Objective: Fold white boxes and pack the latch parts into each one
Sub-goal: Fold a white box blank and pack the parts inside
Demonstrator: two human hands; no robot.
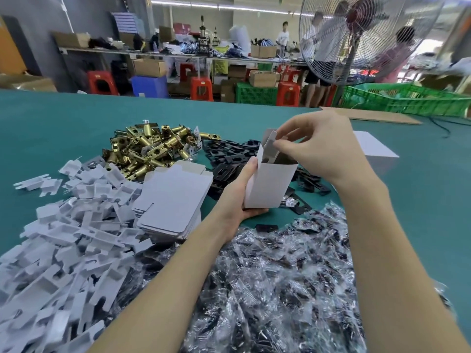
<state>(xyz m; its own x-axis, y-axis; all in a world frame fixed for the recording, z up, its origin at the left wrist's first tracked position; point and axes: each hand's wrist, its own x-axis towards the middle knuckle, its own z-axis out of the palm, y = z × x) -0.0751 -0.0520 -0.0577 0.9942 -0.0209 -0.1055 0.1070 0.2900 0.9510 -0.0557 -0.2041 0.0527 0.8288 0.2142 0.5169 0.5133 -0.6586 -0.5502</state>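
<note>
The white box [269, 184] stands upright in your left hand [237, 197], held up over the green table [51, 118], with its top open. Your left hand wraps round its lower part, thumb up along the near left edge and fingers curled under the bottom. Your right hand [323, 146] is above the open top. Its finger and thumb are pressed together, pinching something at the mouth of the box, next to a raised flap; you cannot tell what it is.

Closest to you, under both your arms, lies a big heap of small clear plastic bags [280, 276] with dark bits inside. To your left spreads a pile of white card inserts [63, 245]. Just past them sits a neat stack of flat white boxes [173, 200], close beside your left wrist.

Behind the box, and partly hidden by it and by your hands, is a pile of black plates [229, 154]. To the left of those lies a heap of gold latch parts [150, 149]. A white sheet [372, 146] peeks out behind your right hand, and a brown card sheet [377, 117] lies further back.

Past the table edge stand a big fan [356, 39], green crates [407, 98], red stools [201, 89] and cardboard boxes. A few people stand far back.
</note>
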